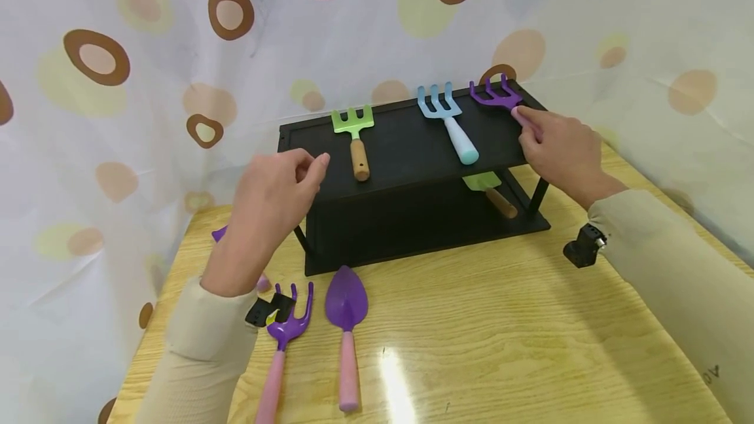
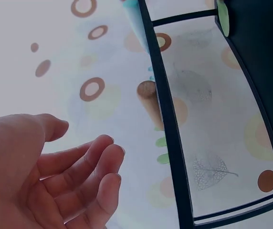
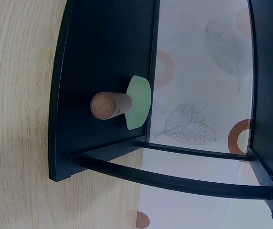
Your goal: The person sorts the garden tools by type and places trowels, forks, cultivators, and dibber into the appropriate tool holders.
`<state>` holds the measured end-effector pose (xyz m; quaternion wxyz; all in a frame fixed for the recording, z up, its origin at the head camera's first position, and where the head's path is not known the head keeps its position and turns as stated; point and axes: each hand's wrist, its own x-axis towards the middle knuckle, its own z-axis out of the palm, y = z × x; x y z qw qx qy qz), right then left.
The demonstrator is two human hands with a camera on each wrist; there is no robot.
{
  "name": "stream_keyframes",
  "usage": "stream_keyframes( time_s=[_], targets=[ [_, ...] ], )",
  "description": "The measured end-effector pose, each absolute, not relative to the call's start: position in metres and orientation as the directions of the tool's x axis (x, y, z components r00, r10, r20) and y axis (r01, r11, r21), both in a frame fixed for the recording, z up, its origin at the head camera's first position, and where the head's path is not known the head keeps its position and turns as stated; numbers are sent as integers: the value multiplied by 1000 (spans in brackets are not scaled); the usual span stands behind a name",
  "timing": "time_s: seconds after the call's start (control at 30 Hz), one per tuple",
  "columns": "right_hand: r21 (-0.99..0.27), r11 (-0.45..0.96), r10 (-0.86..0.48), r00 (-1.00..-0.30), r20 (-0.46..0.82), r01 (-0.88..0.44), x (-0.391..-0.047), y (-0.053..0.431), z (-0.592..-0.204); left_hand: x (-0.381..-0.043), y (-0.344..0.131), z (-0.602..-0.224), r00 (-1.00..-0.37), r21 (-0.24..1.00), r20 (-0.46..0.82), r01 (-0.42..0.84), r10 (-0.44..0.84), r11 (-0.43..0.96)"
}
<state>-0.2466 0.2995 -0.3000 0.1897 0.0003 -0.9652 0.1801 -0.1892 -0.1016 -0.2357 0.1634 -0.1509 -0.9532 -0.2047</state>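
My right hand pinches the pink handle of a purple hand rake, which lies at the right end of the black two-tier rack's upper shelf. Only a sliver of that hand shows at the right wrist view's edge. To its left on the same shelf are a light blue hand fork and a green hand fork with a wooden handle. My left hand hovers by the rack's left front corner, fingers loosely bent and holding nothing; the left wrist view shows its palm bare.
A green-bladed tool with a wooden handle lies on the lower shelf's right side. On the wooden table are a purple trowel and a purple hand fork. Another purple tool is mostly hidden behind my left arm. A patterned curtain hangs behind.
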Motion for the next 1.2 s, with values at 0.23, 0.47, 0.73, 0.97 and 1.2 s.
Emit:
stream_keyframes(
  time_s=[0.23,0.47,0.73,0.97,1.2],
  targets=[
    [-350,934,68,-927,369,-70,-247,301,-299,-176,-106,-248,-884,327,398,388,247,862],
    [-348,935,69,-930,361,-66,-246,300,-300,-163,-109,-264,-887,340,386,391,253,855],
    [-348,936,78,-927,367,-59,-246,299,-300,-158,-110,-279,-902,344,351,375,253,861],
    [-348,936,80,-926,369,-58,-248,300,-300,-153,-111,-287,-917,367,313,358,249,858],
    [-351,935,86,-927,366,-52,-248,300,-299,-146,-114,-297,-938,360,247,321,243,876]
  ],
)
